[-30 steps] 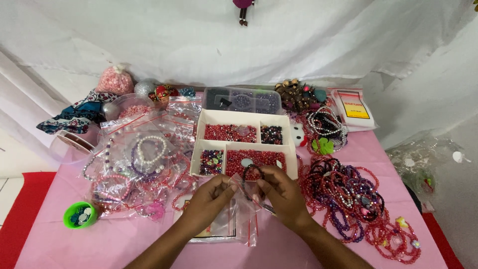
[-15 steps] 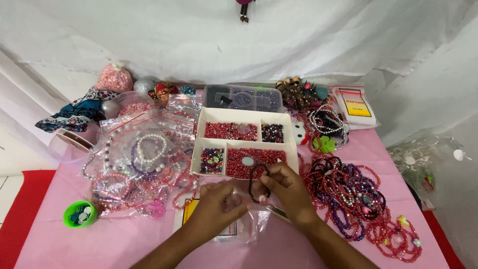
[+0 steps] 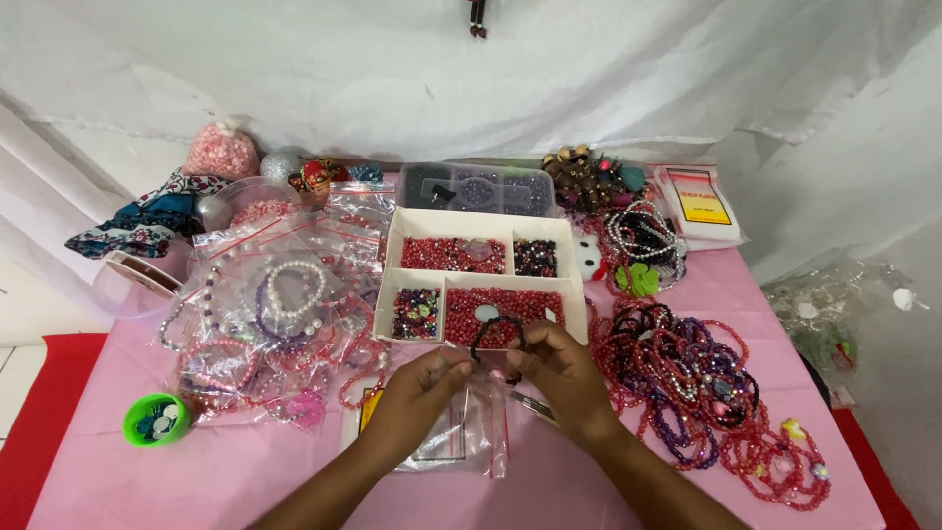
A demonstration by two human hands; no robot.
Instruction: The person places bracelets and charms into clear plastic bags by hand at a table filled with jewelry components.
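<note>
Pinching a dark beaded bracelet [image 3: 496, 334] between them, the left hand [image 3: 424, 391] and right hand [image 3: 561, 373] hold its loop upright just in front of the white compartment tray [image 3: 481, 224], above clear zip bags [image 3: 471, 437].

Both hands meet over the pink desk [image 3: 589, 491], left hand [image 3: 417, 393] and right hand [image 3: 559, 378] pinching a dark beaded bracelet [image 3: 494, 334] just in front of the white bead tray [image 3: 481, 226], above clear zip bags [image 3: 471, 437].
</note>
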